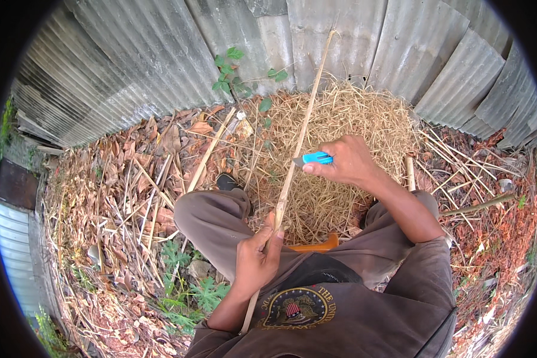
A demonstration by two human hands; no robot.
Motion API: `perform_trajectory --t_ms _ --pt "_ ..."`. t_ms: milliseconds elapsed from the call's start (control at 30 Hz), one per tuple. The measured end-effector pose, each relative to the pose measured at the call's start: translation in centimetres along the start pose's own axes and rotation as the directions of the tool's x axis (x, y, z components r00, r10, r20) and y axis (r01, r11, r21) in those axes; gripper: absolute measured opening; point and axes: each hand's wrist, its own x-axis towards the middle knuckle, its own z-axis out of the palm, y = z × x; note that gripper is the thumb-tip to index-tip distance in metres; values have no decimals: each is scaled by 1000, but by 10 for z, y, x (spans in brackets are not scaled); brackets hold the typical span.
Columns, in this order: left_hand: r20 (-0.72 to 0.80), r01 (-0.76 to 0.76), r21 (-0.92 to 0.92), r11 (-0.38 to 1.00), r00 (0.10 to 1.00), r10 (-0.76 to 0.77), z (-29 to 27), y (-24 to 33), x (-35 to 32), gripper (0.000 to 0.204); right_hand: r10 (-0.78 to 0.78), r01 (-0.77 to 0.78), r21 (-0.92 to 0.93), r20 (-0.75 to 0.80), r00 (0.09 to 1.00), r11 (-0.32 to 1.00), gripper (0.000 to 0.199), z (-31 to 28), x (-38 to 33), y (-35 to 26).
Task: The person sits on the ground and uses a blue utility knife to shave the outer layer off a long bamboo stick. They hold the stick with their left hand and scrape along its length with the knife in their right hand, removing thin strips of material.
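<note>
A long, pale bamboo-like stick (301, 140) slants from beside my left forearm up toward the metal wall. My left hand (259, 255) is closed around its lower part, above my lap. In my closed right hand (347, 162) is a blue utility knife (317, 158). Its short blade points left and lies against or very close to the stick's middle; actual contact I cannot tell. Below the stick, between my legs, shows part of an orange object (316, 243) whose kind is unclear.
A corrugated metal wall (161, 59) curves across the far side. Pale shavings or straw (364, 119) are heaped in front of me. Dry leaves (110, 173), loose sticks (212, 149) and green plants (209, 292) cover the ground at left. More thin sticks (453, 158) lie at right.
</note>
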Motion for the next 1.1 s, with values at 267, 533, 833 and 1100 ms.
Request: perform_trajectory --t_ms 267,533,833,1100 --pt "12 31 0 1000 999 -31 1 10 9 29 -123 117 -63 -111 986 991 69 11 3 1" --pt "64 132 -54 990 990 -128 -6 27 12 29 -98 91 -57 -134 986 994 75 16 1 -11" --pt "99 41 -18 999 994 -39 -7 23 7 32 44 -70 -102 -239 970 992 73 9 33 49" --pt "128 148 -116 982 983 -133 -10 31 -26 36 190 -212 -129 -166 968 969 83 -11 27 42"
